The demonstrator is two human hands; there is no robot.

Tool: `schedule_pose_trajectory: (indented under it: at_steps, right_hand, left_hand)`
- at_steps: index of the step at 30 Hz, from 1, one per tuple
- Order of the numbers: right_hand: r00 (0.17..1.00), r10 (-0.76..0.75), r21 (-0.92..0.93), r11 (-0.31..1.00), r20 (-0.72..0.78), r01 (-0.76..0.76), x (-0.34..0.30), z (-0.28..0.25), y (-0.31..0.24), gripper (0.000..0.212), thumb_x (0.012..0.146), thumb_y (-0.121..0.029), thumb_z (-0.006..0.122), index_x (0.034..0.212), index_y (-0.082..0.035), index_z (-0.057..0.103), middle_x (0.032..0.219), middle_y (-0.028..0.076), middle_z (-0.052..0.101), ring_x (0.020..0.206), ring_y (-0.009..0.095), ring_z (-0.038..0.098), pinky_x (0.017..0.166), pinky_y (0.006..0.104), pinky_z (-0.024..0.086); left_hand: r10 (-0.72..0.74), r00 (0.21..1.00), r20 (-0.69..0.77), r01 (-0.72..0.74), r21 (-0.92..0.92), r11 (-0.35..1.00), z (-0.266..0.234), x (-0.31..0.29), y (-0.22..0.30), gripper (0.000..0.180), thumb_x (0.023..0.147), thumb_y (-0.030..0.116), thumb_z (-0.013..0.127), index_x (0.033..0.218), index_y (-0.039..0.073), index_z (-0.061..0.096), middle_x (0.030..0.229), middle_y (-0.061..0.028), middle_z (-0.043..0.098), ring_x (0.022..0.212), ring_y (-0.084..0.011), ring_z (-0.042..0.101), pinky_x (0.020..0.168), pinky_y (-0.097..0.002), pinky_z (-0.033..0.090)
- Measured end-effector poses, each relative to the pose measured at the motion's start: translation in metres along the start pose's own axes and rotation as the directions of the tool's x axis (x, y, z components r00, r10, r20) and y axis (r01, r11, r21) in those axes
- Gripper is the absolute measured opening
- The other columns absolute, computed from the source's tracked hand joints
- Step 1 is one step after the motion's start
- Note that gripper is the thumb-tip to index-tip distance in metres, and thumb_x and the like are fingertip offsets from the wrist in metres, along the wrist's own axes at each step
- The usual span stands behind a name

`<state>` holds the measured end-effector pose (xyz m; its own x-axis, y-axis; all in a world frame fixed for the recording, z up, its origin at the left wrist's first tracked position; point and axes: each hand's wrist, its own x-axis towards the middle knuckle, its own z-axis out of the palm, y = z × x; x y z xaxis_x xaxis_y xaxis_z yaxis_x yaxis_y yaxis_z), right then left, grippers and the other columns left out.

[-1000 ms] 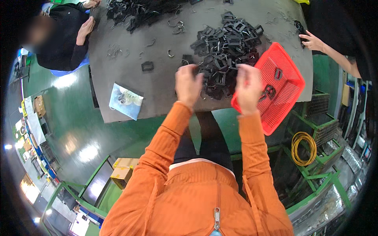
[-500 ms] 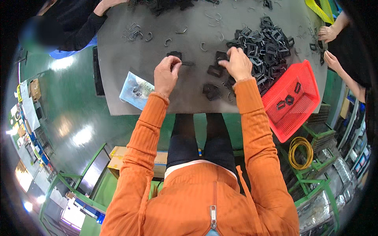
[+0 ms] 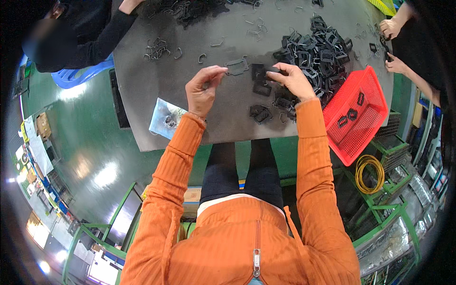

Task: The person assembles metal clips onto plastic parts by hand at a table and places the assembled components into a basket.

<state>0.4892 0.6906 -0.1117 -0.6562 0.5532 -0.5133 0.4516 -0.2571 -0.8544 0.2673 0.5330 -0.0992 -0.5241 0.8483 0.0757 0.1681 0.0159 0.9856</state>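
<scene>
My left hand [image 3: 202,91] has its thumb and fingertips pinched at the left end of a thin black rectangular frame [image 3: 237,67] with an open middle. A bent metal wire shows at the frame's far right corner; whether it is joined to it I cannot tell. To the right, my right hand [image 3: 295,81] is closed with thumb and finger on a small black piece [image 3: 272,72], partly hidden by the fingers. Beside it lie black rectangular pieces [image 3: 261,88], and nearer me a small cluster of black frames [image 3: 260,114].
A large heap of black frames with metal wires [image 3: 316,54] lies at right, beside a red perforated basket [image 3: 354,137] holding several frames. Loose wire hooks [image 3: 157,49] and a blue packet [image 3: 164,118] lie at left. Co-workers' hands [image 3: 390,29] are at the table's far right.
The black frame at my left hand now extends rightward from the fingertips. My right hand has shifted slightly right and nearer me, its fingers now on a black piece. The whole view has shifted a little.
</scene>
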Motion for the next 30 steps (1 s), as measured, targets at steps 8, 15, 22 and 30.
schedule_pose_trajectory:
  at_steps: [8,15,22,30]
  right_hand:
    - [0.969,0.016,0.569,0.807,0.247,-0.158,0.001,-0.004,-0.003,0.033,0.085,-0.037,0.063,0.093,-0.004,0.062,0.081,-0.001,0.060,0.075,0.010,0.055,0.069,0.0254,0.045]
    - [0.890,-0.006,-0.683,0.643,-0.457,-0.346,0.028,0.058,-0.019,0.051,0.066,-0.045,0.076,0.094,-0.004,0.064,0.096,0.016,0.067,0.088,0.033,0.064,0.078,0.0426,0.050]
    - [0.907,-0.179,-0.499,0.866,-0.381,-0.039,0.015,0.013,-0.020,0.032,0.071,-0.032,0.073,0.091,-0.007,0.066,0.087,0.012,0.068,0.084,0.030,0.065,0.073,0.0388,0.049]
    - [0.997,-0.058,-0.882,0.472,-0.042,-0.010,-0.020,0.051,-0.016,0.042,0.070,-0.032,0.074,0.098,-0.009,0.052,0.085,0.014,0.066,0.080,0.030,0.066,0.066,0.0410,0.050]
  left_hand:
    - [0.151,0.987,0.061,-0.160,0.176,0.971,-0.005,0.009,-0.004,0.021,0.078,-0.002,0.066,0.096,0.007,0.066,0.103,-0.0059,0.060,0.099,-0.0192,0.055,0.083,-0.0309,0.046]
    - [0.006,0.998,0.062,-0.055,0.842,0.536,0.047,0.001,-0.027,0.046,0.072,0.029,0.073,0.110,0.009,0.056,0.114,-0.0083,0.051,0.109,-0.0282,0.044,0.086,-0.0409,0.039]
    - [-0.230,0.969,0.092,0.171,0.421,0.891,0.028,0.012,-0.030,0.028,0.075,0.012,0.069,0.100,0.004,0.057,0.083,-0.0085,0.061,0.080,-0.0260,0.059,0.074,-0.0370,0.044]
    - [-0.300,0.914,0.272,0.083,0.599,0.797,-0.039,-0.002,-0.017,0.026,0.077,0.011,0.064,0.103,0.011,0.060,0.086,-0.0083,0.060,0.081,-0.0272,0.060,0.072,-0.0363,0.048]
